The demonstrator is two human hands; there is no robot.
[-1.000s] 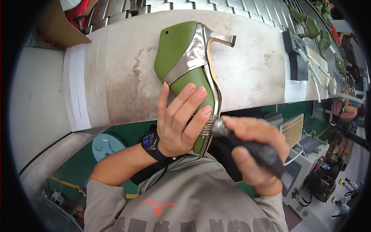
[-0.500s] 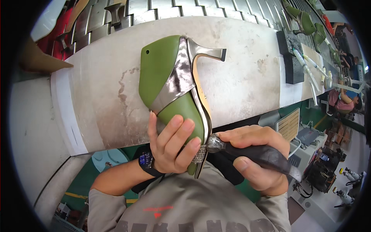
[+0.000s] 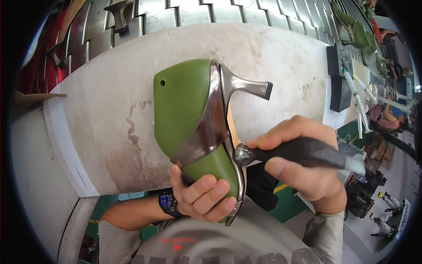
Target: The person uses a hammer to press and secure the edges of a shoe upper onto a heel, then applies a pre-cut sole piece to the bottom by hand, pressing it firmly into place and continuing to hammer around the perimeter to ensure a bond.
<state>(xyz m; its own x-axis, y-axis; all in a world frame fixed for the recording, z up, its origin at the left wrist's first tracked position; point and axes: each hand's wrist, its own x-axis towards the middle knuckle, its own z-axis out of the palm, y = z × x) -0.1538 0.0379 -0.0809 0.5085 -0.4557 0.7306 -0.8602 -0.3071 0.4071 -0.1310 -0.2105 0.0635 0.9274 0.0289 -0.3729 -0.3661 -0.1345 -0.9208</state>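
A metallic high-heeled shoe (image 3: pixel 205 125) is fitted on a green shoe last (image 3: pixel 182 103), its heel (image 3: pixel 248 84) at the far end pointing right. My left hand (image 3: pixel 200 193) wraps round the toe end from the left, fingers pressed over the green last. In my right hand (image 3: pixel 303 154) is a black tool with a rounded metal end (image 3: pixel 244 155), lying nearly level. Its rounded end is at the sole edge, around the forefoot; whether it touches cannot be made out. A sparkling band (image 3: pixel 234 210) shows near the toe, partly behind my left fingers.
Beneath the shoe lies a stained pale work surface (image 3: pixel 281 57). Beyond it runs a slatted metal conveyor (image 3: pixel 193 13) bearing a loose heel (image 3: pixel 119 15). Black blocks (image 3: pixel 339 94) and white brushes (image 3: pixel 356 99) are at the right. More green lasts (image 3: pixel 358 33) stand far right.
The shoe has come closer to me with my left hand, turning slightly. The tool's rounded end has shifted from beside the sparkling toe band to farther along the sole, toward the heel.
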